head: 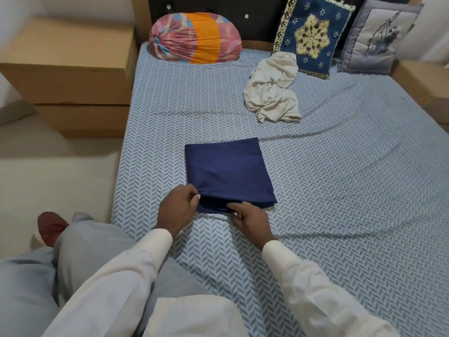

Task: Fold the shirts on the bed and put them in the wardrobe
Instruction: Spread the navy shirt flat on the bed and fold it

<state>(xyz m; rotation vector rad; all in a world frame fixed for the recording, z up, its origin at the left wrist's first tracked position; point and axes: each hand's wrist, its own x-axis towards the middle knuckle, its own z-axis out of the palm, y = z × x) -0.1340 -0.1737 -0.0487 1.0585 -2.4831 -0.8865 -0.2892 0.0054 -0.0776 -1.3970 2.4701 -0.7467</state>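
The folded navy shirt (pixel 228 171) lies flat on the bed (pixel 340 166), directly beyond both hands. The left hand (pixel 178 205) pinches its near left corner, thumb on top. The right hand (pixel 250 222), just beside the left, grips the shirt's near edge with curled fingers. Well beyond the right hand, a crumpled cream shirt (pixel 272 91) rests against a blue embroidered cushion (pixel 313 35). Far beyond the left hand sits a pink-and-orange bolster (pixel 194 37), with cardboard boxes (pixel 68 64) to its left.
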